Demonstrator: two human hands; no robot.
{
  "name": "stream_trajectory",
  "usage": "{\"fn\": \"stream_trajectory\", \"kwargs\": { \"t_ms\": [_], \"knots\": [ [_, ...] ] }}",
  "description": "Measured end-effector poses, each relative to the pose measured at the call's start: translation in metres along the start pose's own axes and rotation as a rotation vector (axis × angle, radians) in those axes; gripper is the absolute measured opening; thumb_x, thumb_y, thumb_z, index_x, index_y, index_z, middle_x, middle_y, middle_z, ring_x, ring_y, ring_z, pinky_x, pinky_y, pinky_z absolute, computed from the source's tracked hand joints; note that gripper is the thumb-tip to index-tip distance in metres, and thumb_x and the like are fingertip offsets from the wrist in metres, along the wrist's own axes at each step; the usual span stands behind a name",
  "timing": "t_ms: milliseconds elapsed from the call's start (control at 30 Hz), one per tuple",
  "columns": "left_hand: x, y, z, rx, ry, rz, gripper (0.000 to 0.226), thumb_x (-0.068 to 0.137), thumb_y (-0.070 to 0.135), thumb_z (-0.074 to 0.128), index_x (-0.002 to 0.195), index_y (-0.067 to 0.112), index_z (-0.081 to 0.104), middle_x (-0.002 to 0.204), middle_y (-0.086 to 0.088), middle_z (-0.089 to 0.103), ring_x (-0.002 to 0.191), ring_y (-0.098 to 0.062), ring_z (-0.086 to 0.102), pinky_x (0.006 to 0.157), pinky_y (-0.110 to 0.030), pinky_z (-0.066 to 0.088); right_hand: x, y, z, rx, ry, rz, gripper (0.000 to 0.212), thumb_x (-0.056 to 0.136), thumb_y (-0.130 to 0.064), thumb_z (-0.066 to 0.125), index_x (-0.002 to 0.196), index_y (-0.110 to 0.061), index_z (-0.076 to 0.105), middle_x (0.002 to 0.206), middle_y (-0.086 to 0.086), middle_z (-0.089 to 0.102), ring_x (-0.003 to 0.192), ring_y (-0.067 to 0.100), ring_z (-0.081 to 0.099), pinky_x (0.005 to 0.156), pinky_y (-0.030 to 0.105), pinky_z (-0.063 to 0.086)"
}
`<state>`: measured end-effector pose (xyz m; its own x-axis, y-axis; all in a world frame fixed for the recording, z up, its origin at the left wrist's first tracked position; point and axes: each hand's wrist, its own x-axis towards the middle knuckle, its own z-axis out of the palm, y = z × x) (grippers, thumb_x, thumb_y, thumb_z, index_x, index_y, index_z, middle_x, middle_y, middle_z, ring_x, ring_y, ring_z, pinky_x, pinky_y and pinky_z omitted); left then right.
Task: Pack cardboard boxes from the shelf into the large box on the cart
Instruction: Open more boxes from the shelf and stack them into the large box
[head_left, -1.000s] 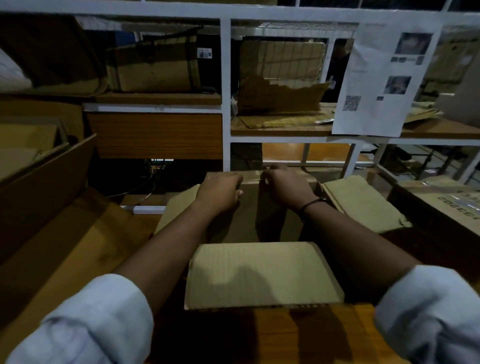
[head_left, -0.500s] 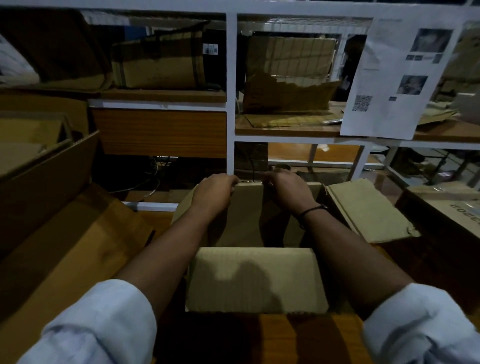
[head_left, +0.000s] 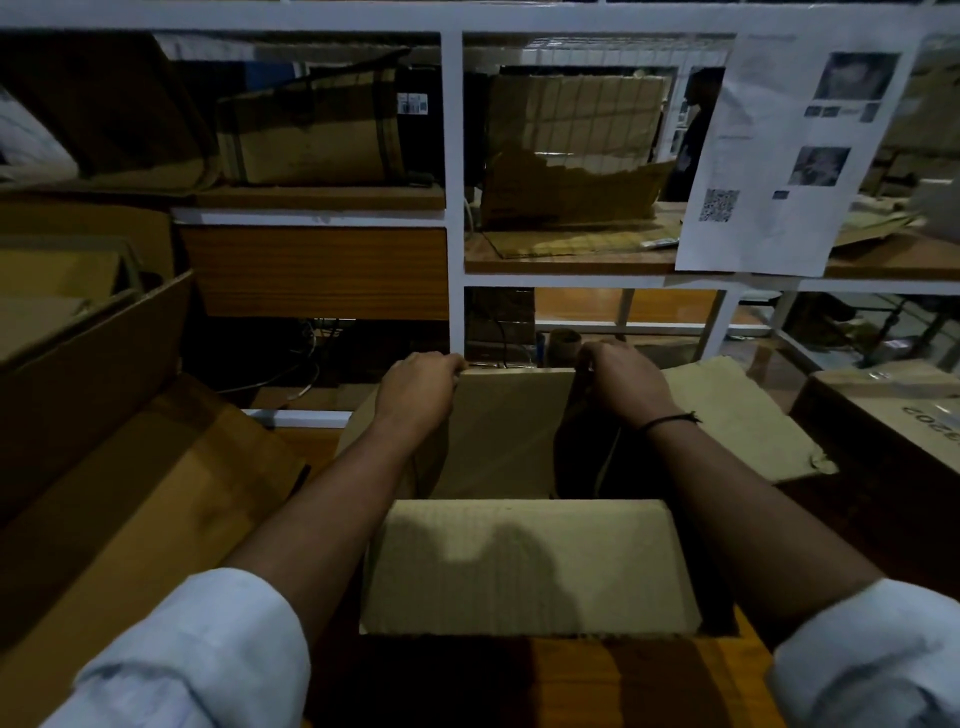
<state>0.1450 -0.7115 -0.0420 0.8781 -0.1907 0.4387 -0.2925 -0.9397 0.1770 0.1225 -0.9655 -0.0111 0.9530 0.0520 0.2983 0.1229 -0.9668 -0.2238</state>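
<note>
Head view: an open brown cardboard box (head_left: 524, 561) sits straight ahead between the forearms. Its upright far flap (head_left: 509, 431) runs left to right; the left hand (head_left: 418, 387) and right hand (head_left: 626, 382) each curl fingers over its top edge, one per end, equally near.

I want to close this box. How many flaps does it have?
4: far flap, held by left hand and right hand; near flap; right flap; left flap, mostly behind left arm.

White-framed shelf (head_left: 453, 156) with wooden boards
Strapped carton (head_left: 311, 140) on the left board; torn carton (head_left: 566, 182) (ragged front edge) on the right.
</note>
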Motion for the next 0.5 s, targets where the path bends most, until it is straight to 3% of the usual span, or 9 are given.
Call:
{"fn": "stream_trajectory", "kwargs": {
  "t_ms": [133,233,500],
  "knots": [
    [-0.0003,0.0000,-0.0006,-0.018,-0.004,-0.014,0.036,0.100,0.015,0.059,0.134,0.027,0.061,0.120,0.000,0.066,0.107,-0.018,0.060,0.090,-0.039,0.052,-0.0023,0.0000,0.0004,0.031,0.027,0.016,0.023,0.093,-0.018,0.070,0.116,-0.018,0.066,0.124,0.008,0.061,0.115,0.027,0.057,0.100,0.043,0.049],
    [-0.0005,-0.0005,-0.0015,-0.008,0.007,-0.014,0.038,0.100,0.013,0.058,0.136,0.027,0.061,0.121,0.000,0.066,0.110,-0.020,0.059,0.091,-0.040,0.051,-0.0018,-0.0022,-0.0016,0.038,0.013,0.118,0.021,0.094,-0.020,0.068,0.114,-0.024,0.065,0.122,0.006,0.062,0.122,0.030,0.054,0.107,0.056,0.038],
    [0.0005,-0.0044,0.0034,0.023,0.019,-0.015,0.029,0.102,0.016,0.056,0.130,0.024,0.061,0.118,-0.002,0.065,0.108,-0.021,0.058,0.093,-0.041,0.050,-0.0053,0.0007,-0.0018,0.090,-0.005,0.166,0.025,0.094,-0.013,0.067,0.118,-0.022,0.066,0.123,0.008,0.064,0.122,0.031,0.055,0.107,0.060,0.032]
  ]
}}
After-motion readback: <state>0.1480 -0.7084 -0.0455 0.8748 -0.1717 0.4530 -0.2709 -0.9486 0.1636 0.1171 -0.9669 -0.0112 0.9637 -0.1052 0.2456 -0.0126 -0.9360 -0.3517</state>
